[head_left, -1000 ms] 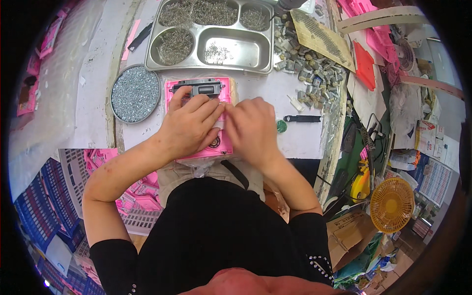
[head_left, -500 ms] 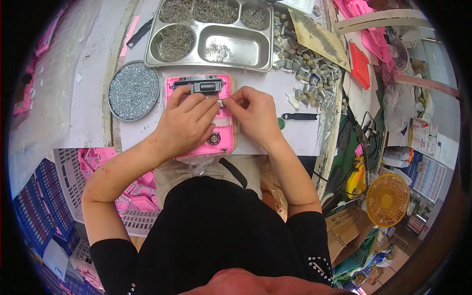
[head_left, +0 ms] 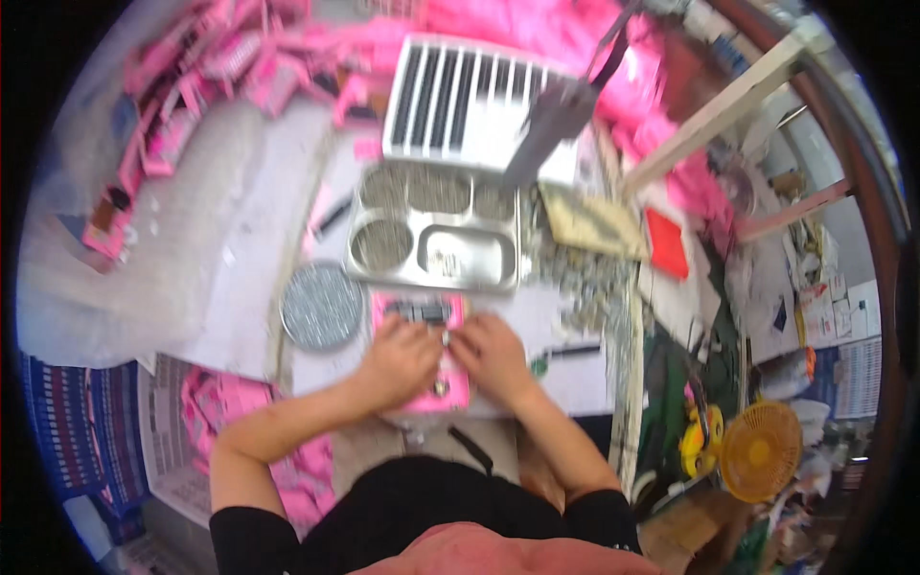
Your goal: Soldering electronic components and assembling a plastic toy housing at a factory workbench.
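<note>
A pink plastic casing (head_left: pixel 454 393) lies on the table in front of me, with a black plastic part (head_left: pixel 418 311) across its far end and a small round part (head_left: pixel 441 388) near its close end. My left hand (head_left: pixel 402 362) rests over the left side of the casing, its fingers bent and closed against it. From the right, my right hand (head_left: pixel 491 359) reaches in with thumb and fingers pinched together. A tiny white piece (head_left: pixel 446 337) shows between the fingertips of both hands. Blur hides exactly what the right fingers grip.
Beyond the casing stands a metal compartment tray (head_left: pixel 436 278) of small springs. Left is a round dish (head_left: pixel 323 307) of tiny metal pieces; right are small metal parts (head_left: pixel 585 287) and a black strip (head_left: pixel 575 351). Farther off sits a white rack (head_left: pixel 402 134) with black strips.
The view has swung upward, so the hands and table appear lower and the far rack shows. My left fingers look more bent; both hands stay at the casing.
</note>
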`<state>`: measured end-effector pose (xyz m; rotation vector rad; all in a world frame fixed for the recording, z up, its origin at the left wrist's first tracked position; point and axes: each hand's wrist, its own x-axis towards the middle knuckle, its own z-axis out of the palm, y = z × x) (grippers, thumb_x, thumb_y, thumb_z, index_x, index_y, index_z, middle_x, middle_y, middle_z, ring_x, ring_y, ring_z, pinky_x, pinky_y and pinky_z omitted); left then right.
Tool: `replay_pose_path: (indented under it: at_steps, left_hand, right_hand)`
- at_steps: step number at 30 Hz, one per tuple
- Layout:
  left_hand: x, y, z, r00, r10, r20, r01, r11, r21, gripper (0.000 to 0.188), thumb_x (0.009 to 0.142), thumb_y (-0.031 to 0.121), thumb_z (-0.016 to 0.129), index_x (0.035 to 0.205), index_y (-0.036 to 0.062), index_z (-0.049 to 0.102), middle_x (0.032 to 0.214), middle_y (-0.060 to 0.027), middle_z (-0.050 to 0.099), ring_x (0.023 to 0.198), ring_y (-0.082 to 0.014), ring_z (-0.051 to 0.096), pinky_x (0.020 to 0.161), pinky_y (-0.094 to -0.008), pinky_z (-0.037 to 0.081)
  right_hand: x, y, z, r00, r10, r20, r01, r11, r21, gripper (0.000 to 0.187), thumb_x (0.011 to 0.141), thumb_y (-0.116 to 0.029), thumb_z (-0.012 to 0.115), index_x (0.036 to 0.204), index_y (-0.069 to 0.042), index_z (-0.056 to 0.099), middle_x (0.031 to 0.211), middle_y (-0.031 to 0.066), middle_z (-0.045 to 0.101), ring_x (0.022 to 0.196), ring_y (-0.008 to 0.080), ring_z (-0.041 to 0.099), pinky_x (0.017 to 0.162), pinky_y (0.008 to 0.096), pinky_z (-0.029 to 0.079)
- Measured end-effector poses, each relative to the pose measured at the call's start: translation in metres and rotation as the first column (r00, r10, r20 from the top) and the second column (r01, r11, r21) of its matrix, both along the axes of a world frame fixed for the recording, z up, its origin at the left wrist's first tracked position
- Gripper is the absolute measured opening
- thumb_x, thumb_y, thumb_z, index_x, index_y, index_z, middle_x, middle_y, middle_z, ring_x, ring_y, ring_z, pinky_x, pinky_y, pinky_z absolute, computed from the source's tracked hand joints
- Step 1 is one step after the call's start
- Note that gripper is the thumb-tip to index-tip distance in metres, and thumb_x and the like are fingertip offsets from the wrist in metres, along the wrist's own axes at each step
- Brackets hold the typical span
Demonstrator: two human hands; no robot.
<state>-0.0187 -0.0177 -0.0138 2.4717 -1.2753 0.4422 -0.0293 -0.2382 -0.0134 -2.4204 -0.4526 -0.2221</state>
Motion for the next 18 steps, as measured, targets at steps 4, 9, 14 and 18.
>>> replay_pose_path:
  at_steps: [4,9,14,18]
  left_hand:
    - [0.0,-0.003,0.008,1.0,-0.024,-0.019,0.023,0.999,-0.037,0.042,0.079,0.024,0.077,0.115,0.0056,0.069,0.131,-0.0095,0.067,0.114,-0.0261,0.06,0.105,-0.0501,0.039]
    - [-0.008,0.006,0.022,0.999,0.013,0.047,-0.011,0.998,-0.057,0.04,0.082,0.026,0.076,0.117,0.0075,0.069,0.134,-0.0083,0.067,0.116,-0.0255,0.059,0.105,-0.0496,0.038]
    - [-0.04,0.036,0.088,0.989,0.124,-0.082,-0.147,0.911,-0.385,0.045,0.084,0.027,0.076,0.123,0.0099,0.065,0.135,-0.0125,0.063,0.121,-0.0279,0.059,0.108,-0.0492,0.037]
    - [-0.088,0.078,0.17,0.992,0.067,0.111,0.054,0.565,-0.824,0.06,0.09,0.044,0.076,0.135,0.0116,0.053,0.134,-0.0091,0.054,0.113,-0.0285,0.06,0.103,-0.0479,0.042]
  right_hand:
    - [0.004,-0.006,0.004,1.0,0.022,-0.001,-0.022,1.0,-0.01,0.02,0.088,-0.021,0.076,0.102,-0.007,0.074,0.1,0.0118,0.067,0.095,0.0337,0.064,0.083,0.0425,0.053]
    - [0.002,-0.005,0.008,1.0,-0.009,-0.008,0.011,0.983,0.181,0.027,0.091,-0.021,0.075,0.115,-0.008,0.074,0.096,0.0095,0.066,0.082,0.0276,0.064,0.072,0.0389,0.054]
    - [-0.022,-0.024,0.024,0.997,-0.069,0.042,0.051,0.941,0.336,0.033,0.09,-0.017,0.078,0.122,-0.008,0.073,0.09,0.0079,0.065,0.066,0.0189,0.059,0.061,0.0323,0.051]
    - [-0.045,-0.022,0.029,0.997,-0.048,0.06,0.022,0.929,0.369,0.033,0.09,-0.017,0.078,0.121,-0.007,0.073,0.089,0.0067,0.065,0.066,0.0173,0.057,0.061,0.0314,0.049]
